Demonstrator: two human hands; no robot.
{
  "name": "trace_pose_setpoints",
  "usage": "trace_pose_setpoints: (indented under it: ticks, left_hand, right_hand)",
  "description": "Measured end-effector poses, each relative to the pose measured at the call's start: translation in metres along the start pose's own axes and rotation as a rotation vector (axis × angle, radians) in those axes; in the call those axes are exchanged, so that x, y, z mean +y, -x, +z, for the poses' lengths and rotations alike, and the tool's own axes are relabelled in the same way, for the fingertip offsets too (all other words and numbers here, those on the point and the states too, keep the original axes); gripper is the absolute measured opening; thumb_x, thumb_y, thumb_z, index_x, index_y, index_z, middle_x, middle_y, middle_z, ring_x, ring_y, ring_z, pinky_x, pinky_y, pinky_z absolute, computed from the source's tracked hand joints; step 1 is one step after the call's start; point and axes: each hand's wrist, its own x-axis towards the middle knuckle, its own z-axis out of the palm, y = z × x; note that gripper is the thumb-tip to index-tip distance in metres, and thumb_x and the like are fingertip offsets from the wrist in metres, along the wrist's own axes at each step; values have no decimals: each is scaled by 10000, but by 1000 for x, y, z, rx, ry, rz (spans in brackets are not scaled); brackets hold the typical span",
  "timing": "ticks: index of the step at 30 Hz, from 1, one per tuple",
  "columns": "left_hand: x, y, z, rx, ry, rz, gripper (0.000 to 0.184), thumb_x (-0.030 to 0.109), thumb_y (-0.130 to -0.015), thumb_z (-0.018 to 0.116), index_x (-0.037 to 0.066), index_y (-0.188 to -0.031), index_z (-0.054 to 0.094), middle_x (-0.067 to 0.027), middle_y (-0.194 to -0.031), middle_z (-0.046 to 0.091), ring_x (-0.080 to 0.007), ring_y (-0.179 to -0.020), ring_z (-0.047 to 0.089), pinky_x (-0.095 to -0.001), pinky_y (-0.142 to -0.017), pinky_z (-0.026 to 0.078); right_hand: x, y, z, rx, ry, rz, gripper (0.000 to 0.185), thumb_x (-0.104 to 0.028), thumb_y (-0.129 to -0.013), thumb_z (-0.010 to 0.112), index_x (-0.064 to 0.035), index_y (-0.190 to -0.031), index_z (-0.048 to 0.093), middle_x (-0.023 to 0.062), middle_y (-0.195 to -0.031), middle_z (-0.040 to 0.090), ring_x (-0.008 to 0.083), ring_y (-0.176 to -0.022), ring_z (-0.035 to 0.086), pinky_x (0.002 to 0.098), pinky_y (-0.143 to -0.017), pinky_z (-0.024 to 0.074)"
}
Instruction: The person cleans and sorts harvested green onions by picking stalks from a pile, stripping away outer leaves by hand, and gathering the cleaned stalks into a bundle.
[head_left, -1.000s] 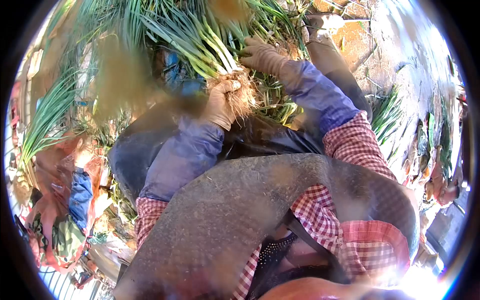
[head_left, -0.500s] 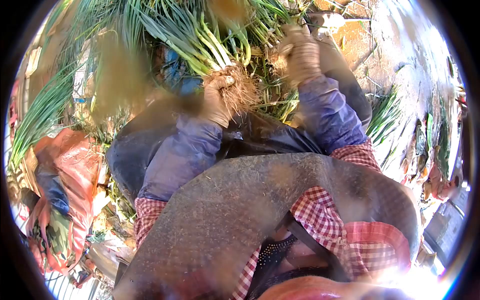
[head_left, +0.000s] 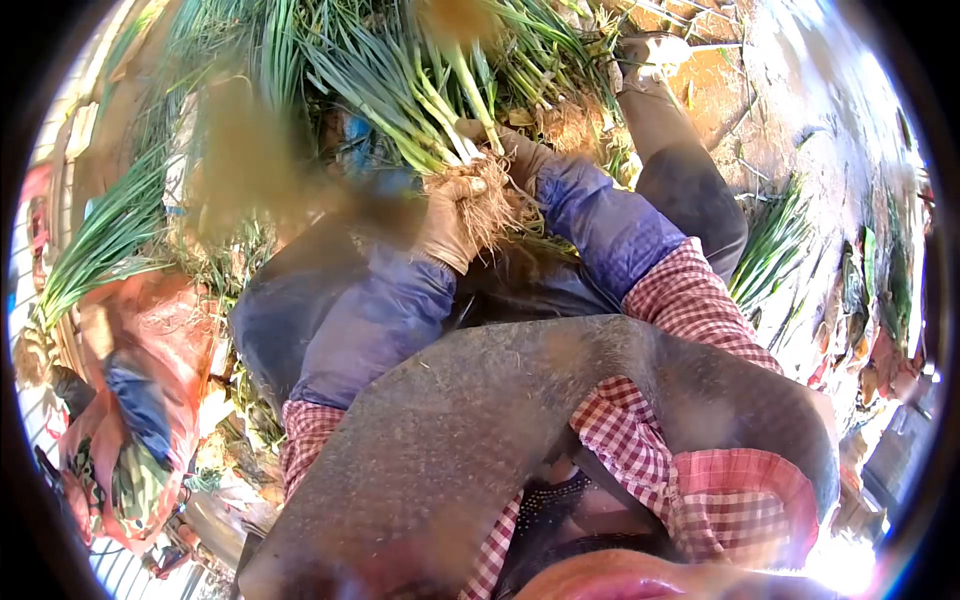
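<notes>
My left hand (head_left: 450, 225), in a tan glove, is closed around the root end of a bunch of green onions (head_left: 430, 125). Their leaves point up and away from me, and the pale brown roots (head_left: 490, 205) spill out beside my thumb. Against the right side of this bunch is my right hand (head_left: 522, 158), also gloved. Its fingers wrap a thick pale stalk, partly hidden behind the stems. More green onions (head_left: 540, 75) lie just beyond, with their roots towards me.
A big heap of green onion leaves (head_left: 230, 50) covers the ground ahead and to the left. An orange-red sack (head_left: 155, 330) lies at my left. Another bunch of green leaves (head_left: 770, 245) is on the ground at right. A dark apron (head_left: 480, 410) covers my lap.
My right hand has moved left from the onions lying at the right to the bunch in my left hand, with a stalk in its fingers. The left hand keeps its hold.
</notes>
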Motion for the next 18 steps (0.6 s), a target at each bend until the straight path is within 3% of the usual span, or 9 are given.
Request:
trace_pose_setpoints:
  ticks: [2, 3, 5, 7, 9, 10, 12, 13, 18]
  left_hand:
    - [-3, -2, 2, 22, 8, 81, 349, -50, -708, 470, -70, -1054, 510, -151, -960, 598, -278, -855, 610, -396, -774, 540]
    - [-3, -2, 2, 22, 25, 73, 347, -63, -702, 471, -63, -1047, 511, -140, -951, 594, -274, -862, 606, -386, -782, 538]
    - [-2, 2, 3, 14, 43, 67, 346, -75, -697, 472, -56, -1039, 512, -130, -942, 590, -271, -868, 603, -377, -789, 536]
    - [0, 1, 8, -54, -6, 108, 350, -92, -687, 472, -41, -1031, 511, -121, -916, 586, -271, -854, 605, -374, -764, 546]
    - [8, 2, 5, -78, -42, 54, 362, -77, -689, 478, -41, -1049, 503, -129, -931, 585, -270, -856, 604, -377, -749, 550]
    - [11, 2, 5, -96, -80, -5, 376, -62, -692, 483, -41, -1067, 496, -136, -946, 584, -270, -857, 603, -381, -735, 555]
    - [7, 2, 9, -41, -25, 48, 443, -7, -691, 508, -45, -1130, 467, -154, -971, 581, -272, -860, 604, -393, -719, 560]
    - [7, 1, 5, -118, -15, 35, 478, 13, -689, 513, -48, -1158, 448, -159, -995, 573, -267, -862, 597, -397, -725, 560]
    - [17, 14, 16, -247, 10, -52, 565, 90, -670, 542, -24, -1212, 428, -127, -1060, 541, -222, -863, 549, -398, -703, 544]
  right_hand:
    - [-13, -10, -9, 172, 463, -50, 385, -289, -775, 691, -45, -1058, 597, 37, -816, 637, 136, -668, 593, 263, -586, 503]
    - [-19, -24, -8, 625, 776, 151, 253, -294, -797, 657, -55, -877, 644, 8, -658, 591, 105, -552, 493, 246, -493, 427]
    - [-24, 2, 12, 575, 1631, -183, 232, -168, -790, 651, -73, -997, 605, 42, -688, 605, 126, -575, 547, 246, -485, 458]
    - [-27, 7, 29, 784, 1377, -87, 221, -159, -791, 651, -77, -991, 605, 47, -677, 608, 127, -569, 553, 243, -481, 464]
    - [-10, 3, 10, 548, 1050, -807, 215, -169, -793, 660, -43, -960, 610, 63, -686, 623, 128, -585, 581, 236, -501, 481]
    - [-21, 10, 19, 540, 1055, -810, 215, -169, -793, 660, -43, -960, 610, 63, -686, 623, 128, -585, 581, 236, -501, 481]
    - [-51, 33, 45, 286, 353, -433, 205, -188, -807, 655, -14, -911, 621, 69, -696, 628, 118, -614, 594, 236, -511, 480]
    - [-57, 33, 38, 146, 265, -431, 294, -300, -822, 640, -20, -908, 622, 28, -768, 614, 121, -679, 590, 215, -585, 486]
    - [-60, 50, 20, -89, 190, -297, 410, -282, -796, 661, 1, -1077, 565, 48, -838, 602, 94, -606, 515, 196, -527, 395]
